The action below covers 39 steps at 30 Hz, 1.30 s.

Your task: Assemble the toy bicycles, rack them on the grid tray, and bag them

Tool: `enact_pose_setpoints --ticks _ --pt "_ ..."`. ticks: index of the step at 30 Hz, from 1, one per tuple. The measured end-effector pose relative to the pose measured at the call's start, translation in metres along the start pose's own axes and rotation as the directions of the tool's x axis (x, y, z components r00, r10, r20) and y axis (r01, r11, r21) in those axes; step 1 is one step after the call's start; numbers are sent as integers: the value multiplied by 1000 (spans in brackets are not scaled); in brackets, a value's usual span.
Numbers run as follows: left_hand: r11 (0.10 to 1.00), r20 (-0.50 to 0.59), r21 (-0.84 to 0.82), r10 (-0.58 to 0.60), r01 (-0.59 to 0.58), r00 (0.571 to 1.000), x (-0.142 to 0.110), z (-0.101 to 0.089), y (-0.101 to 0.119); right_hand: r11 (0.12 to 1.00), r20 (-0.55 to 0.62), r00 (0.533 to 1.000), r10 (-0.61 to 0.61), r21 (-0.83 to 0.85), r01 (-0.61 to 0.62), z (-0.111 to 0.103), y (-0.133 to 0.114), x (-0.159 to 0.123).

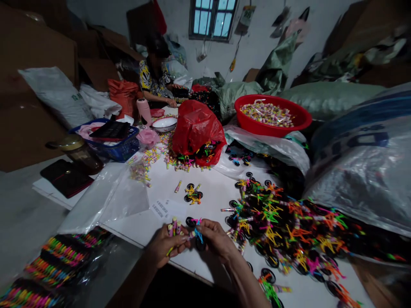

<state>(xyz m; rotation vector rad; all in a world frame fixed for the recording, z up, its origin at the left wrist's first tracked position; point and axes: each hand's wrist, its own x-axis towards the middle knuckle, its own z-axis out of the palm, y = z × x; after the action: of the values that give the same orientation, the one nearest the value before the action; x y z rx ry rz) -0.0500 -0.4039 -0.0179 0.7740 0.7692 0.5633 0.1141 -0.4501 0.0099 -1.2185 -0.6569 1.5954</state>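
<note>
I see the left hand's grip [169, 240] grasping several patterned tubes [175, 226], and the right hand's grip [215, 238] pinching a toy bicycle [199, 227] just beside them, over the white worktop's [216, 186] front edge. Beyond, 1 yellow bicycle [193, 194] lies near 1 loose tube [177, 186]; a bicycle heap [272, 218] spreads rightward.

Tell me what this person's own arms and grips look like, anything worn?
The left grip and right grip are bare hands, without gloves. The forearms show no sleeves, watch or bracelet in view. It's too dim to rule out a small ring.
</note>
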Motion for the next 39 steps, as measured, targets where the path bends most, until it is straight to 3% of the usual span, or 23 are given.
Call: enact_pose_setpoints --ticks 5,9,12,17,19,21,23,24,26,27,28,30,31,33,34,36,39 --pt "998 -28 -57 4 -6 1000 -1 8 -3 984 22 1000 9 177 -13 6 4 -3" --pt "999 -34 -24 31 -32 999 0 7 -1 984 25 1000 -18 177 14 1 7 -3" --pt "997 -73 76 39 -34 997 -2 7 -1 999 -62 997 -41 -8 40 -2 14 2" --pt "979 -271 192 115 -63 956 -2 16 -6 881 -227 924 -306 -435 185 8 23 14" --pt "980 -266 173 139 -95 954 -2 19 -5 842 -194 924 -329 -504 194 3 8 4" --pt "987 -209 123 131 -107 969 -2 18 -1 775 -160 920 -357 -601 196 -17 -25 -19" --pt "996 -248 57 75 -63 966 0 13 3 587 -204 850 -486 -797 145 -44 -70 -50" --pt "999 -314 22 39 -34 949 1 10 4 445 -251 769 -587 -894 48 -57 -92 -63" --pt "998 -435 -51 0 -25 900 4 8 4 136 -245 547 -801 -963 -232 -70 -122 -73" --pt "995 -450 -86 0 -43 893 5 9 2 35 -203 492 -847 -944 -329 -68 -127 -68" --pt "990 -433 -122 7 -66 901 6 11 1 -49 -152 507 -849 -931 -362 -61 -126 -54" --pt "976 -352 -194 25 -99 936 6 15 -2 -162 -26 692 -721 -965 -205 -37 -107 -9" --pt "969 -315 -223 31 -106 949 5 16 -2 -184 50 785 -617 -980 -81 -23 -93 18" --pt "958 -294 -258 44 -124 955 1 14 2 -158 92 866 -491 -987 16 -2 -66 65" --pt "953 -309 -268 53 -140 950 0 10 4 -124 88 881 -465 -992 33 3 -56 81" --pt "944 -352 -284 64 -171 934 0 1 11 -30 77 865 -496 -997 71 3 -46 96" --pt "930 -395 -301 80 -212 915 14 -2 18 194 82 773 -628 -946 258 -8 -41 85"
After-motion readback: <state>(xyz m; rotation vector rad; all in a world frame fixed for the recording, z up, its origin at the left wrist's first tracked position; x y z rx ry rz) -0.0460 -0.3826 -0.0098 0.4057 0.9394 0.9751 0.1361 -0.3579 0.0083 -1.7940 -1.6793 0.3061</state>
